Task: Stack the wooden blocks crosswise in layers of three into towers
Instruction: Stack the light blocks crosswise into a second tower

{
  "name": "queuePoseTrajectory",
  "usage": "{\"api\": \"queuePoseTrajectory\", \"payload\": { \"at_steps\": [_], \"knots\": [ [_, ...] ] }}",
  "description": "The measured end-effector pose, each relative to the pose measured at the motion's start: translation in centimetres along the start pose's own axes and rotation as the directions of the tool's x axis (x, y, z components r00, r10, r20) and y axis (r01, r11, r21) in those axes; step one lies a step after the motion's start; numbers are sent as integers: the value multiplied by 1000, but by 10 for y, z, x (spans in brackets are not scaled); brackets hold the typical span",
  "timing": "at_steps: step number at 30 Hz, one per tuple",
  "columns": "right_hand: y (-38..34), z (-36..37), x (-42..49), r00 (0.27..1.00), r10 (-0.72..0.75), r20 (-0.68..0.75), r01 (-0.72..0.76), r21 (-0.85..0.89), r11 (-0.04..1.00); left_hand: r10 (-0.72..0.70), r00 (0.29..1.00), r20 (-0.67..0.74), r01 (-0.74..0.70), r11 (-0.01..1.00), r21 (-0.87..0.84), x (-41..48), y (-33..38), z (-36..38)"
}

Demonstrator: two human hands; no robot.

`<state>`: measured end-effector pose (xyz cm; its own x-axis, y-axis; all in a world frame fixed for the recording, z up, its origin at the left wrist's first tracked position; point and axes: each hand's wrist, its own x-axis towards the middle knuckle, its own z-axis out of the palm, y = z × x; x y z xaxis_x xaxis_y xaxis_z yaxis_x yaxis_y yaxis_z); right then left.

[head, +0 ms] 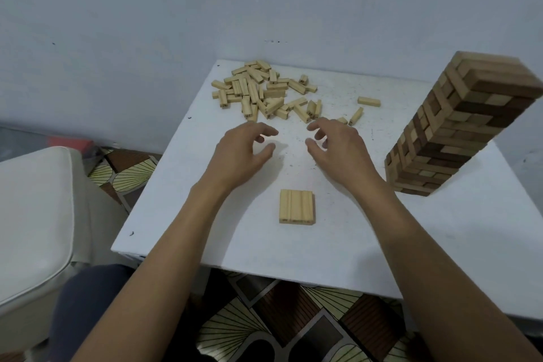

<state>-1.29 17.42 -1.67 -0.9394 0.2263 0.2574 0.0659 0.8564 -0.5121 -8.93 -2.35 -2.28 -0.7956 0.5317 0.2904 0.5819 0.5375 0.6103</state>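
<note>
Fingers [266, 130] loosely curled, seemingly empty; block pile [264, 91] beyond, tower [458, 126] right.

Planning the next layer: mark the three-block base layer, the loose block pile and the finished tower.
three-block base layer [296, 206], head view, top of the middle block.
loose block pile [266, 93], head view, middle of the heap.
finished tower [464, 126], head view, side face halfway up.
</note>
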Motion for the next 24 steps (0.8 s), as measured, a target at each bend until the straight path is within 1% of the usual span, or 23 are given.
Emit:
{"api": "queuePoseTrajectory", "payload": {
  "at_steps": [3,5,8,10,12,18,21,24],
  "knots": [
    [4,10,24,997,45,-69,-53,-114,992,-20,997,-72,28,994,103,23,-11,12],
    [6,16,37,994,50,-101,-67,-174,983,-25,993,-114,41,988,148,37,-17,19],
    [11,25,53,995,51,-89,-72,-252,965,-28,989,-145,56,980,189,54,-21,29],
    [14,30,61,996,53,-76,-76,-335,939,-30,988,-150,62,975,214,63,-21,34],
    [17,35,66,994,43,-95,-77,-384,920,-35,987,-158,71,970,232,69,-21,38],
    [20,42,75,991,37,-125,-82,-374,924,-29,979,-204,62,985,160,74,-24,43],
    [20,43,75,987,69,-142,-107,-286,952,-7,972,-234,38,991,126,72,-25,41],
    [19,44,75,987,92,-135,-122,-239,963,-9,966,-260,33,996,87,68,-27,38]
  ]
}}
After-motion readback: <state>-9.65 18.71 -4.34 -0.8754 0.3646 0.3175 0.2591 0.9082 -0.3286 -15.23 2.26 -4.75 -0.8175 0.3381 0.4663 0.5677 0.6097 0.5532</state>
